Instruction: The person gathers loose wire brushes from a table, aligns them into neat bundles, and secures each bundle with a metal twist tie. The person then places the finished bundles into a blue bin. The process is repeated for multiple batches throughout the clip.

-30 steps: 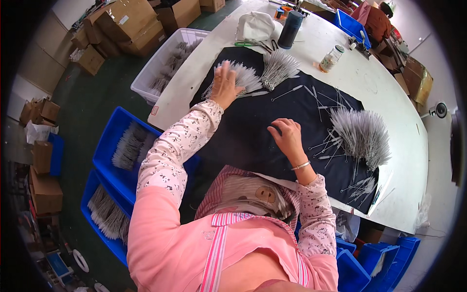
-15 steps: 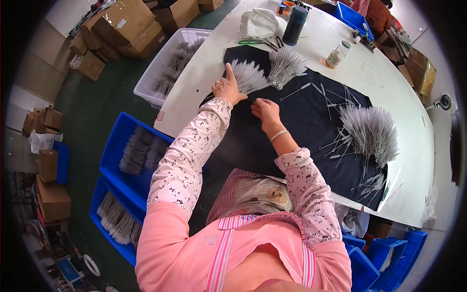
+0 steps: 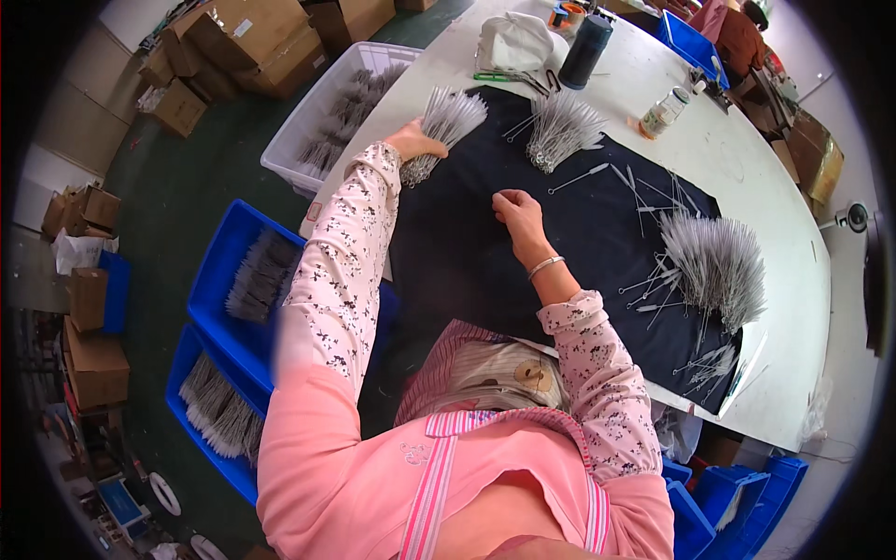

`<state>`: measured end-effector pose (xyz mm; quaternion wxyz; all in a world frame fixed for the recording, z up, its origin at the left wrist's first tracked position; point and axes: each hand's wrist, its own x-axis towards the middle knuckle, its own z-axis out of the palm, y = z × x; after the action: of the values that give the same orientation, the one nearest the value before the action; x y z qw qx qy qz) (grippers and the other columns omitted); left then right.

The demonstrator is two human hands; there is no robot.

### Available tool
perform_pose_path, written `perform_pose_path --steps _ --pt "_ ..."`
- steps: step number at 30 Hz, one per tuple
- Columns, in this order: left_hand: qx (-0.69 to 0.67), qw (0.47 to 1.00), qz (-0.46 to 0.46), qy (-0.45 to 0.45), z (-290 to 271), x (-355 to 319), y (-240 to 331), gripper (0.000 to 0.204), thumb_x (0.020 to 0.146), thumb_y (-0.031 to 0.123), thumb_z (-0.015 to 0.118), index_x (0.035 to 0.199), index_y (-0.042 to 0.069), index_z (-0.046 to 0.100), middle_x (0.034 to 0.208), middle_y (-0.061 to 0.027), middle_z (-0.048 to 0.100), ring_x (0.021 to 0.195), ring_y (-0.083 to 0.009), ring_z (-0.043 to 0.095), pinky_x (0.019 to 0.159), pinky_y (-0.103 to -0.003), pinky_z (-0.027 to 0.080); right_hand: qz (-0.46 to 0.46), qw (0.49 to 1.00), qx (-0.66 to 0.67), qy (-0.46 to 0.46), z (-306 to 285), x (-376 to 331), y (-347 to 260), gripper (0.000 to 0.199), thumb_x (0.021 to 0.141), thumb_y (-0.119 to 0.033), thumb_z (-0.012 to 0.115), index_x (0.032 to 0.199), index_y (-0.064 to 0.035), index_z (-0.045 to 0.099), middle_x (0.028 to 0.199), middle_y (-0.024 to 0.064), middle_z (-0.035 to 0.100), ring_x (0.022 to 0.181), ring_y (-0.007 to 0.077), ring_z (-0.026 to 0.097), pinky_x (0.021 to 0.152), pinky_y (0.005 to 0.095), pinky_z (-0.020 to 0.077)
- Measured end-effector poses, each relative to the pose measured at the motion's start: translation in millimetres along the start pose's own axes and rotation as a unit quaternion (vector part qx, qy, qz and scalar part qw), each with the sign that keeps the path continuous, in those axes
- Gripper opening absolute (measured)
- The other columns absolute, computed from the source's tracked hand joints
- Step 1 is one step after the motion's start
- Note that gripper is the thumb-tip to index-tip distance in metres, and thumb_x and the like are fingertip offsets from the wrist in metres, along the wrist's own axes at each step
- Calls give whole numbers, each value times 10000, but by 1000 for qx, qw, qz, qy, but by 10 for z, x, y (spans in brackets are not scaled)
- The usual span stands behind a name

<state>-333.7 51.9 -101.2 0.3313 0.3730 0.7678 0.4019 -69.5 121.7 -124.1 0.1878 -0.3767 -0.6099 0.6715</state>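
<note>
My left hand [image 3: 411, 142] is wrapped round a bundle of thin wire-handled brushes [image 3: 453, 114] with pale grey bristles, at the far left edge of the dark cloth [image 3: 457, 233]. The bristle ends point away and the looped ends toward me. My right hand [image 3: 520, 219] hovers over the middle of the cloth with its fingers curled closed; whether anything is inside them is hidden. A second brush bundle [image 3: 565, 129] lies fanned beyond it, apart from both hands. On the right sits a large pile of the same brushes [image 3: 714, 266], with loose brushes [image 3: 644, 196] scattered beside it.
Blue bins [image 3: 210, 313] and a white plastic crate [image 3: 280, 154] on the left hold more brushes. Along the white table's [image 3: 784, 280] far side stand a dark flask [image 3: 586, 54], a glass jar [image 3: 665, 114], scissors [image 3: 504, 77] and a white cloth item [image 3: 513, 42]. Another person works at the far right.
My left hand has gone from open beside the left bundle to gripping it, shifting it left and tilting it more upright. My right hand has moved slightly right and nearer to me.
</note>
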Motion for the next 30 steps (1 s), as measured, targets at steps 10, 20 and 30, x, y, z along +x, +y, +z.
perform_pose_path --steps 10,20,30 --pt "-283 955 -85 -30 -454 -241 222 195 731 104 715 851 -18 621 712 -114 655 572 -196 634 537 -286 539 -19 1000 -17 16 41 56 89 329 838 -207 648 1058 33 606 921 54 617 834 131 573 750 264 467" --pt "-425 897 -114 -47 -240 -520 259 276 713 154 741 898 -18 629 781 -132 668 653 -210 661 603 -305 558 -13 996 75 -40 573 161 -233 337 873 -181 573 1117 51 595 926 109 636 824 197 628 718 310 498" --pt "1 997 30 77 177 235 -202 683 576 161 824 1137 -68 508 1025 -163 646 932 -227 635 835 -328 507 106 863 474 -139 1050 1038 -111 535 977 -493 291 1215 -63 501 1115 125 593 985 301 581 815 462 475"
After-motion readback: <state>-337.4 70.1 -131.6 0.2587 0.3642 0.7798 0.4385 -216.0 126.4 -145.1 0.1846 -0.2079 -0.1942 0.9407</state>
